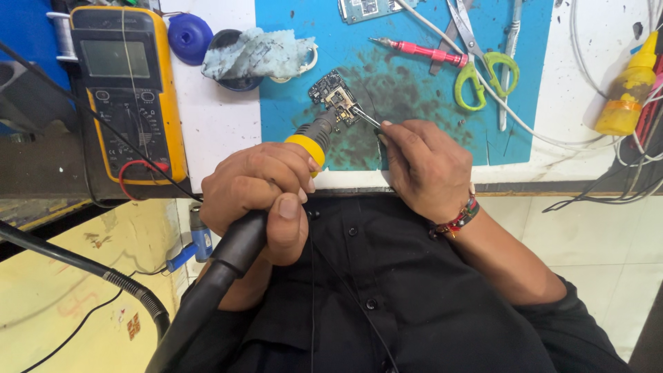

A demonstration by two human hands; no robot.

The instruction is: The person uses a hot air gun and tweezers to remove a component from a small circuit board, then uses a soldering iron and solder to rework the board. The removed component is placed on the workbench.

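Note:
A small dark circuit board [333,94] lies on a blue work mat [414,103] stained black around it. My left hand [259,190] grips a hot-air tool [304,141] with a black handle, yellow collar and grey nozzle; the nozzle points at the board from below left. My right hand [425,166] pinches metal tweezers [366,117], whose tips touch the board's right side.
A yellow multimeter [128,83] sits at the left with red and black leads. Behind the board are a crumpled blue cloth [259,52], a blue lid [190,34], a red-handled screwdriver [425,50], green-handled scissors [483,65], another board [366,8], white cables and a yellow squeeze bottle [625,93].

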